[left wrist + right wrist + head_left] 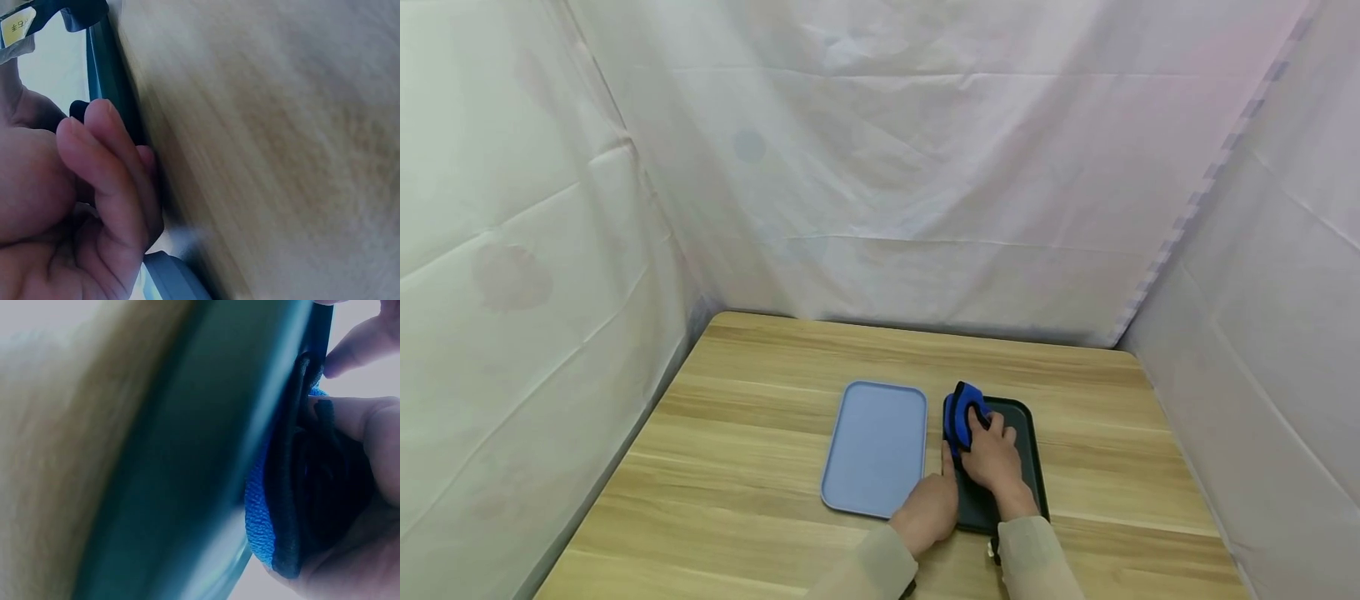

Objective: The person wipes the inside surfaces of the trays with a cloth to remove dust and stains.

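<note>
My right hand (pixel 992 454) grips a folded blue cloth with black edging (pixel 962 417) over the upper left part of a dark green tray (pixel 1026 450). In the right wrist view, the cloth (pixel 259 512) has a rough blue weave and a thick black border, with the thumb and fingers around it. My left hand (pixel 931 507) lies at the tray's left edge. Its index finger reaches straight up to the lower end of the cloth, while its other fingers (pixel 112 181) are loosely bent beside the tray's side.
A light blue tray (pixel 876 450) lies just left of the dark green one, partly under my left forearm's reach. Both trays rest on a wood-grain table (pixel 760 417). White cloth walls (pixel 880 167) enclose the back and sides.
</note>
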Demonstrator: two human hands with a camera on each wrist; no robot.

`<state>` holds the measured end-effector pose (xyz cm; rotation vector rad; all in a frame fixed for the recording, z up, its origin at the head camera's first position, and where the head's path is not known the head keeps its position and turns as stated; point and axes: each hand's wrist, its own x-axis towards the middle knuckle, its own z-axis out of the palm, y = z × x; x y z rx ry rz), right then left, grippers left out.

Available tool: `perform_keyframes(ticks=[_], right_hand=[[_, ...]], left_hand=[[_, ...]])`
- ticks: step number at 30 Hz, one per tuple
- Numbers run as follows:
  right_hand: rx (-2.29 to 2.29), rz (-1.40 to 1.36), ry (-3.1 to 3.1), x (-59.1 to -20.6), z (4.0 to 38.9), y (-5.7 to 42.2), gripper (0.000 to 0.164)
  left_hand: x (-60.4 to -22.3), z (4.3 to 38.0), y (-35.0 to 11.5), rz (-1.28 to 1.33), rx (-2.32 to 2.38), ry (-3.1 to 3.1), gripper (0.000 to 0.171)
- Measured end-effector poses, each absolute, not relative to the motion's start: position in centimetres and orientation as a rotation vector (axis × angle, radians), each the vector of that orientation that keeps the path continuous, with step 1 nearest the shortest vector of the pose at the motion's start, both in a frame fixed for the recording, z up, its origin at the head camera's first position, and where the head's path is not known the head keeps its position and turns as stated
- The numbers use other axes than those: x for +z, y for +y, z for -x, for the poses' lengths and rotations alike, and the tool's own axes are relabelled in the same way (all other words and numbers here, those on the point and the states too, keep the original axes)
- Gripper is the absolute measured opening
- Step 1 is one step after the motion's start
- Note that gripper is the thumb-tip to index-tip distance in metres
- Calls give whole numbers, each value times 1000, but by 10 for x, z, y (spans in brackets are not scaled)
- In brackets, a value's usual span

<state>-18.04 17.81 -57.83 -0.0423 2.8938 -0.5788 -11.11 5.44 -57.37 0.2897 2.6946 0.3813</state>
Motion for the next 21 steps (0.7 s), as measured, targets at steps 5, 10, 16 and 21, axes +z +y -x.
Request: perform_keyframes(ticks=[5, 10, 16, 21], right_hand=[[-575, 42, 2885, -577, 179, 179, 78], [-580, 47, 2870, -577, 179, 178, 78], [-574, 56, 2871, -576, 177, 177, 79], [-574, 71, 2876, -573, 172, 177, 79]], left_hand=[[-573, 111, 55, -265, 408, 2691, 94], [-574, 111, 55, -244, 420, 2687, 97], [-575, 111, 55, -237, 431, 2693, 98], [-574, 111, 55, -245, 412, 2696, 96]])
